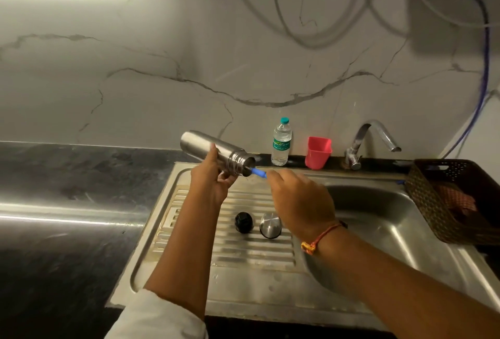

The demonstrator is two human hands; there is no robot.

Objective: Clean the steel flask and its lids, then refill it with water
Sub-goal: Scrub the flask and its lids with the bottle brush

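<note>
My left hand (213,179) holds the steel flask (213,150) tilted, its open mouth pointing right and slightly down above the sink's drainboard. My right hand (300,200) grips a blue brush handle (258,172) whose far end goes into the flask's mouth; the brush head is hidden inside. On the ribbed drainboard (243,252) below stand a black inner lid (243,222) and a steel cup lid (270,226), side by side and apart from my hands.
A plastic water bottle (281,142) and a pink cup (318,152) stand at the back ledge. The tap (373,138) rises over the sink basin (378,219). A dark woven basket (454,200) with a cloth sits at the right. Dark countertop (67,189) spreads left.
</note>
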